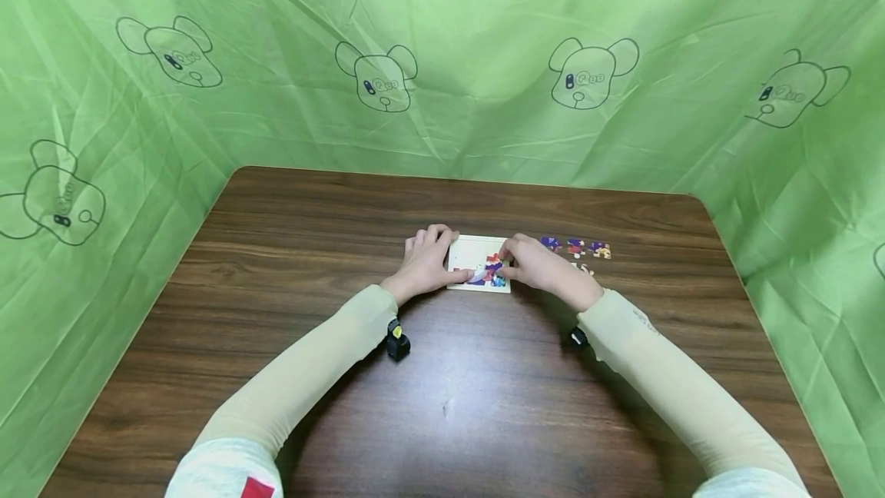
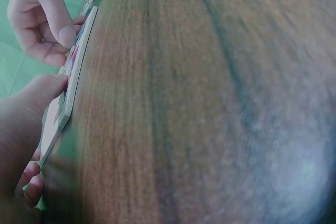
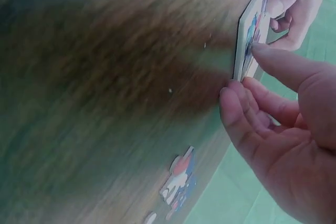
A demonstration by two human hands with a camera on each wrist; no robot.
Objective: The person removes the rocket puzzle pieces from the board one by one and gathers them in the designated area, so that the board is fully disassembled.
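Observation:
A pale puzzle board point(image 1: 473, 240) lies flat on the table, with colourful pieces point(image 1: 494, 270) in its lower and right parts. At its left side, my left hand point(image 1: 430, 261) holds it, fingers by the outer edge and thumb lying over the surface. My right hand point(image 1: 542, 263) is at the right edge; in the right wrist view its thumb point(image 3: 283, 66) touches the pieces while its curled fingers point(image 3: 244, 114) meet the board's edge. The left wrist view shows the board point(image 2: 79, 77) edge-on between both hands. Whether a loose piece is under the right fingertips is hidden.
Several loose puzzle pieces point(image 1: 576, 247) lie right of the board, some partly behind the right hand; one also shows in the right wrist view point(image 3: 179, 179). The brown wooden table point(image 1: 442, 390) is enclosed by green curtains point(image 1: 484, 129) with bear drawings.

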